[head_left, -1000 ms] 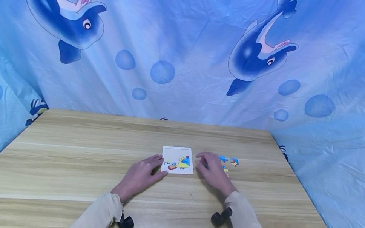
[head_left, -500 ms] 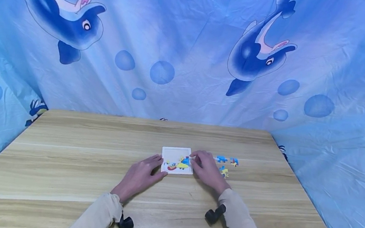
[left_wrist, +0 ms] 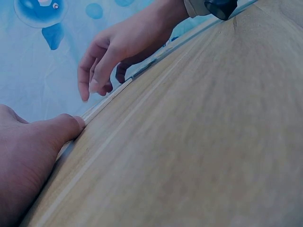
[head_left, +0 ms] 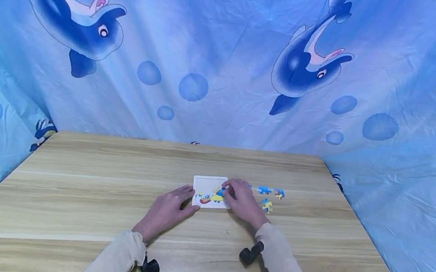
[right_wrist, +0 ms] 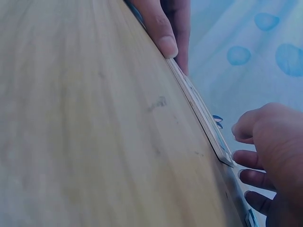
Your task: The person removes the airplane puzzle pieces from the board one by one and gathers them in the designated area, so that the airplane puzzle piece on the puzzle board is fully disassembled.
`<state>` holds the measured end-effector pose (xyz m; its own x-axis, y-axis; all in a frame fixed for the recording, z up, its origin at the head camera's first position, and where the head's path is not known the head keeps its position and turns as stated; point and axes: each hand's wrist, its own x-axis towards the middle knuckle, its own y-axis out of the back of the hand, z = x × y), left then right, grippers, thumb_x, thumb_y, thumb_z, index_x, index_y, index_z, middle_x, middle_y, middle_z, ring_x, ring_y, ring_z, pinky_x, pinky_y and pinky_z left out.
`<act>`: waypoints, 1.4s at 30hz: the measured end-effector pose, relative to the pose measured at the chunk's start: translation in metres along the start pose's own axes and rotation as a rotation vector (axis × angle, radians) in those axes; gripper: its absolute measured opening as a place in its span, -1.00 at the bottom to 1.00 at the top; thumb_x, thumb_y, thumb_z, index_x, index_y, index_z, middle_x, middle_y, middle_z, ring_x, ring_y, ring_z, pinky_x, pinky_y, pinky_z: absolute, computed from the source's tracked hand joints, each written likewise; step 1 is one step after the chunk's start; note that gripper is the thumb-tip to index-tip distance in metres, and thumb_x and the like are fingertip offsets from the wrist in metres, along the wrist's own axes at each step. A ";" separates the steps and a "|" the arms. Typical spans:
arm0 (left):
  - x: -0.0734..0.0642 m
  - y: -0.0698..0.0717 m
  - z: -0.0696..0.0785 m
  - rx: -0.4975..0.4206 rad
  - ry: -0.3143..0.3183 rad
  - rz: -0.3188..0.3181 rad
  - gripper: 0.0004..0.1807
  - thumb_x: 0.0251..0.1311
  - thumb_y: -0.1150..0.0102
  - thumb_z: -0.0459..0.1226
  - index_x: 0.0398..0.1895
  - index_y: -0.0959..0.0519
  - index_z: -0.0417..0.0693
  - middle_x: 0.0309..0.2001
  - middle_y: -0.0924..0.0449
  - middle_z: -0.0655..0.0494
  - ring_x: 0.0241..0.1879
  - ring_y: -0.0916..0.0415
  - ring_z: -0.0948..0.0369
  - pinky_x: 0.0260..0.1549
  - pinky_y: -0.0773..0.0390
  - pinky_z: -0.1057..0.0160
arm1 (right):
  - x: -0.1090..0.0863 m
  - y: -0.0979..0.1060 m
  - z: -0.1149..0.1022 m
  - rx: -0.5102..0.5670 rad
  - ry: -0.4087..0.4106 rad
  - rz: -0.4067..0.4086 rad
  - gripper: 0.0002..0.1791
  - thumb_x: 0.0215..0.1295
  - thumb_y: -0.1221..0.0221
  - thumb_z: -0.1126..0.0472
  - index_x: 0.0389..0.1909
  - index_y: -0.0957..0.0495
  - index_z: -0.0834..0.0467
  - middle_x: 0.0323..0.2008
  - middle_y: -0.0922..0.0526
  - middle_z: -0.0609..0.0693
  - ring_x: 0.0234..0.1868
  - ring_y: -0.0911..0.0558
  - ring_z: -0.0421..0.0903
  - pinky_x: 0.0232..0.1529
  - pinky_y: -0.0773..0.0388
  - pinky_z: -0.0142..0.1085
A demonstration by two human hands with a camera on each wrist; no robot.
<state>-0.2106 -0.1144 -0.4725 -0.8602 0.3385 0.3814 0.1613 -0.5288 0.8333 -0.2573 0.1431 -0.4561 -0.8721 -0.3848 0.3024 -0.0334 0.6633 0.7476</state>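
A white square jigsaw puzzle tray lies on the table, with picture pieces along its near and right parts. My left hand holds its left side, thumb at the near corner and fingers along the left edge. Over the tray's right edge is my right hand, its thumb and index fingertips apart by a blue piece set in the tray. In the left wrist view the right fingers hang bent just above the tray, with nothing seen between them. The right wrist view shows the left thumb on the tray's corner.
Loose jigsaw pieces lie right of the tray: a blue one, a blue and red one and a blue and yellow one. A bit of blue shows behind the right hand. A dolphin-print curtain stands behind the wooden table.
My right hand has moved left from beside the loose pieces to over the tray's right edge, uncovering pieces behind it. The left hand and the tray have stayed in place.
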 end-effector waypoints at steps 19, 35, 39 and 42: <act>0.000 0.000 0.001 -0.001 -0.011 -0.004 -0.38 0.33 -0.33 0.06 0.29 -0.62 -0.17 0.32 -0.55 -0.12 0.33 -0.48 -0.06 0.18 -0.56 -0.13 | 0.006 -0.008 -0.004 -0.095 0.038 0.019 -0.83 0.42 -0.26 0.23 -0.04 -0.65 0.15 -0.21 -0.55 -0.04 -0.07 -0.46 0.02 0.03 -0.43 -0.06; 0.001 0.001 0.001 0.007 -0.014 -0.005 -0.38 0.34 -0.33 0.05 0.29 -0.62 -0.17 0.32 -0.55 -0.13 0.33 -0.48 -0.07 0.19 -0.55 -0.13 | 0.007 -0.009 -0.008 -0.146 0.009 0.001 -0.84 0.43 -0.25 0.22 -0.04 -0.64 0.16 -0.16 -0.53 -0.01 -0.06 -0.45 0.05 0.04 -0.41 -0.03; 0.000 0.001 0.001 0.005 -0.009 -0.010 -0.39 0.34 -0.32 0.05 0.29 -0.62 -0.18 0.32 -0.55 -0.12 0.33 -0.48 -0.07 0.18 -0.56 -0.13 | 0.007 -0.009 -0.009 -0.129 0.000 -0.007 -0.84 0.45 -0.24 0.21 -0.04 -0.63 0.15 -0.12 -0.54 0.01 -0.01 -0.44 0.07 0.07 -0.40 -0.02; 0.000 0.001 0.002 0.001 -0.007 -0.011 -0.38 0.34 -0.33 0.05 0.29 -0.62 -0.17 0.32 -0.55 -0.12 0.33 -0.48 -0.07 0.17 -0.56 -0.13 | 0.007 -0.010 -0.008 -0.122 0.000 -0.007 -0.85 0.45 -0.24 0.20 -0.05 -0.63 0.14 -0.10 -0.53 0.02 0.00 -0.43 0.08 0.07 -0.40 -0.01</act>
<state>-0.2100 -0.1135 -0.4712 -0.8583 0.3498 0.3755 0.1526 -0.5247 0.8375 -0.2592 0.1284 -0.4565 -0.8721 -0.3888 0.2972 0.0205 0.5777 0.8160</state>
